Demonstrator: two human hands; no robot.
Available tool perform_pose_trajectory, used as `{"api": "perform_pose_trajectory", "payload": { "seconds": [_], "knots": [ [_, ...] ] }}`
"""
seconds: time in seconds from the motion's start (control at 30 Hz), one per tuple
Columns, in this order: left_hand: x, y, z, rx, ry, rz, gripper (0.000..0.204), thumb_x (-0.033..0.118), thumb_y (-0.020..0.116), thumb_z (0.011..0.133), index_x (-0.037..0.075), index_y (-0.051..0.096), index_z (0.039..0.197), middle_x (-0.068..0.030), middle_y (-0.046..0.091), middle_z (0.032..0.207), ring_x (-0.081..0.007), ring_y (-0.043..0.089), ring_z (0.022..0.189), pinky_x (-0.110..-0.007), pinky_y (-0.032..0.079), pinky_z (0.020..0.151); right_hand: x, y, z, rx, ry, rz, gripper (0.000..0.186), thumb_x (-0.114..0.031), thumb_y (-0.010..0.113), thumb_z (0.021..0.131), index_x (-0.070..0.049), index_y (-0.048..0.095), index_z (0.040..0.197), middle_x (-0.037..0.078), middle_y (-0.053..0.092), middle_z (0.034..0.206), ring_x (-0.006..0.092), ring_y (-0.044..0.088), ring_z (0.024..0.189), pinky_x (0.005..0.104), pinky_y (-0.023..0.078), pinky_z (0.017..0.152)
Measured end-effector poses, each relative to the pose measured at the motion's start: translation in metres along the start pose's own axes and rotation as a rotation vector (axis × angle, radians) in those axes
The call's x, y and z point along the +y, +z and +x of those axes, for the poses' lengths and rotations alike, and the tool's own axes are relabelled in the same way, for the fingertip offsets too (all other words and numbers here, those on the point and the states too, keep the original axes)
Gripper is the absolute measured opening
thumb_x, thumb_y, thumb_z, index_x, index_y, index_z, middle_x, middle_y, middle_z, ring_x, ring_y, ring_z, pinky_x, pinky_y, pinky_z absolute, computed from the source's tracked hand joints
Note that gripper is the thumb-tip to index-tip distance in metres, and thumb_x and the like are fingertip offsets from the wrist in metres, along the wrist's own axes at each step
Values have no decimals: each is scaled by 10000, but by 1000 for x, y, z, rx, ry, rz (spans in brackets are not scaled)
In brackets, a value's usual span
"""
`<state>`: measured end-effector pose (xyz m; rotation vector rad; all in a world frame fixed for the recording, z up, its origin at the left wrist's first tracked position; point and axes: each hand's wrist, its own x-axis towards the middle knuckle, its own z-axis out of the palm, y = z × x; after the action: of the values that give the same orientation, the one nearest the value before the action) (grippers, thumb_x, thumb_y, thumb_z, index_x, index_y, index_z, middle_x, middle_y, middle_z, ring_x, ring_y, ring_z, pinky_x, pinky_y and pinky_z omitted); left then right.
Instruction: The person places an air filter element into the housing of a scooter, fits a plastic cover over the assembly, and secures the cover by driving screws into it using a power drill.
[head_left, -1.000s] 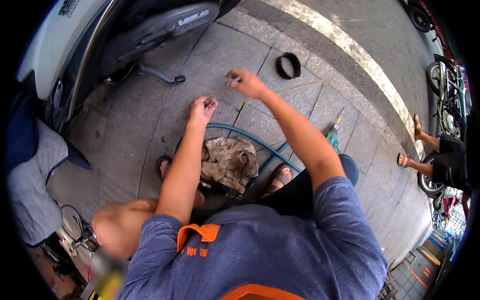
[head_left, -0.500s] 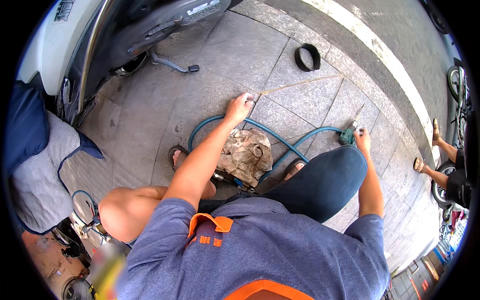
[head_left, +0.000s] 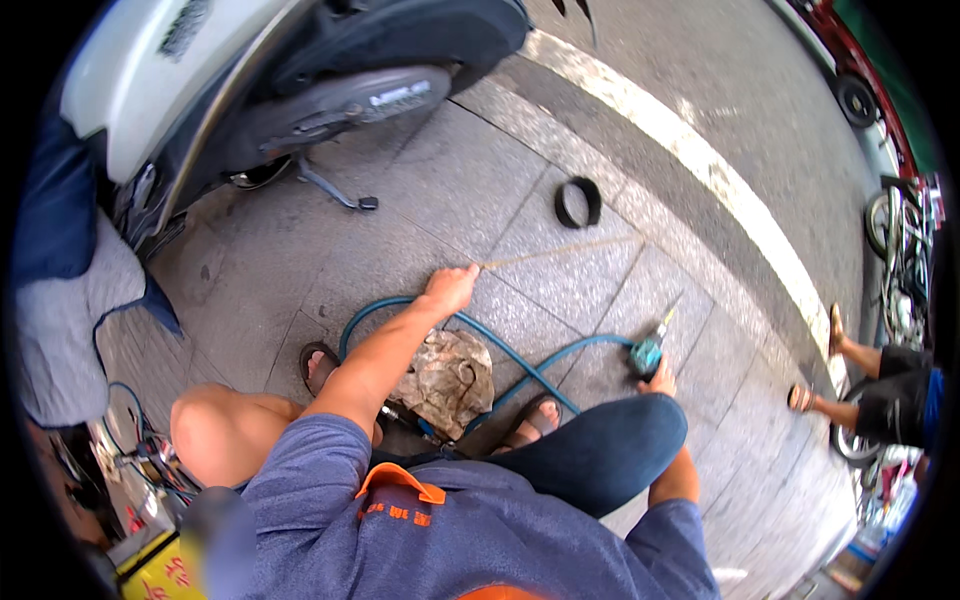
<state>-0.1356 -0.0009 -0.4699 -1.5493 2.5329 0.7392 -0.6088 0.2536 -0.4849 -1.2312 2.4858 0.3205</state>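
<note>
My left hand [head_left: 452, 289] reaches forward over the paving, its fingers pinched together at the near end of a thin tan strip [head_left: 560, 250]. The strip runs off toward the kerb. To the right of my knee, my right hand [head_left: 661, 379] closes on the rear end of a teal drill [head_left: 646, 353]. The drill's long bit points away from me to the upper right. A blue hose [head_left: 520, 365] loops across the ground and meets the drill's left side; whether it is joined cannot be seen. Between my feet lies a crumpled, stained rag [head_left: 447, 383].
A black ring-shaped band [head_left: 578, 203] stands on the tiles ahead. A scooter [head_left: 350, 100] with a side stand [head_left: 340, 190] is at the upper left. Grey and navy cloth [head_left: 75, 320] hangs at the left. Another person's legs [head_left: 840, 380] and parked motorcycles are at the right.
The view has shifted and turned. My left hand has come to the strip's near end, its fingers closer together. My right hand has moved in behind the drill, which stays in place.
</note>
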Motion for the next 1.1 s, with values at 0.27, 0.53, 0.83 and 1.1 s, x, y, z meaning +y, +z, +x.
{"api": "perform_pose_trajectory", "payload": {
  "seconds": [0.27,0.53,0.83,1.1],
  "knots": [
    [4,-21,-24,-52,-4,-153,258,139,525,855,72,545,1103,-220,666,869,-412,651,841,-519,506,742,-15,-23,1,70,95,403,736,-247,738,623,-48,481,1283,260,600,1147,417,583,1066,470,456,932],
    [10,-8,-4,-91,138,-151,230,122,511,875,28,540,1084,-227,659,906,-447,633,863,-530,490,760,-102,-226,-11,-198,-144,1654,434,-339,641,874,-15,545,1145,83,593,786,200,610,683,330,528,648],
    [80,-122,44,-14,164,-2036,98,114,505,925,70,534,1007,-75,631,916,-118,546,665,-247,433,528,-253,-380,-66,-192,-608,1677,395,-204,557,865,25,496,1181,126,627,990,224,656,837,406,554,784],
    [160,-231,32,-142,446,-2012,342,335,671,902,81,593,1116,67,472,684,0,380,484,-153,266,393,-276,-308,-108,-574,-540,2119,436,-294,585,885,6,513,1192,119,626,834,209,634,707,380,542,689]
  ]
}}
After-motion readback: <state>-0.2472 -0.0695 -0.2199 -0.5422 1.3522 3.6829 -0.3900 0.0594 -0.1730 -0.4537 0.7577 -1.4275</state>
